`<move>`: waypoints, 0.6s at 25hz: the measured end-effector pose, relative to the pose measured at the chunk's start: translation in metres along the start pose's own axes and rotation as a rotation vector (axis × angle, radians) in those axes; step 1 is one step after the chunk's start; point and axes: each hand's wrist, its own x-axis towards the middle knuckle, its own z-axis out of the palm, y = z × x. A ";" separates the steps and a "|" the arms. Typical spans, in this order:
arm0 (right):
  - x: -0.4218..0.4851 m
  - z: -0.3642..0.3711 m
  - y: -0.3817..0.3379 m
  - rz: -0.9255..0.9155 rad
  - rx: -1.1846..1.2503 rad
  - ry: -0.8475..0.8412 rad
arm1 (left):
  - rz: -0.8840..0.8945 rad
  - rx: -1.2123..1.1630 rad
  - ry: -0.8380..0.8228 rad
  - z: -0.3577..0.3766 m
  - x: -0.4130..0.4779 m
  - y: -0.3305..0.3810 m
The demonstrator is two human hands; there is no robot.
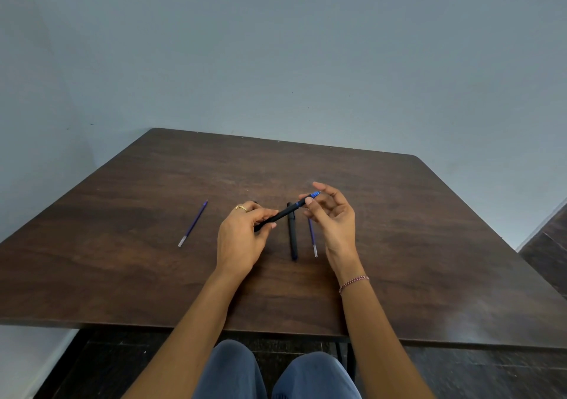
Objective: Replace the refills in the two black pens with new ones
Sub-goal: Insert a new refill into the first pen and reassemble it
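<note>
So you've got one black pen up off the table, slung between both hands. Its long axis runs diagonally: back end toward you and to the left, blue tip end up and away to the right. Your left hand is curled round the back half of the barrel in a proper grip. Your right hand is mostly loose, with just the thumb and a fingertip or two pinching the blue tip section and the rest fanned out. My guess is that the tip piece gets twisted or pulled next, so keep the pull straight along the barrel's line, away from the left hand, not sideways.

The second black pen lies flat around mid-table, right under the held one, pointing roughly from the near edge to the far edge. One refill sits just beside it on the right, about parallel, its top hidden behind your right hand, which is the nearer hand to it. The other refill lies well apart toward the left edge, angled. Can't tell which refill is new.
</note>
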 end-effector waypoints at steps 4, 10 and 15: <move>0.000 -0.001 0.000 0.001 -0.016 -0.002 | 0.007 0.002 -0.005 0.000 0.000 0.000; -0.002 -0.001 0.000 -0.016 -0.029 -0.093 | 0.011 0.009 -0.010 -0.001 -0.002 0.001; 0.000 0.001 0.003 0.025 -0.125 -0.026 | 0.012 0.003 -0.008 -0.001 -0.001 0.001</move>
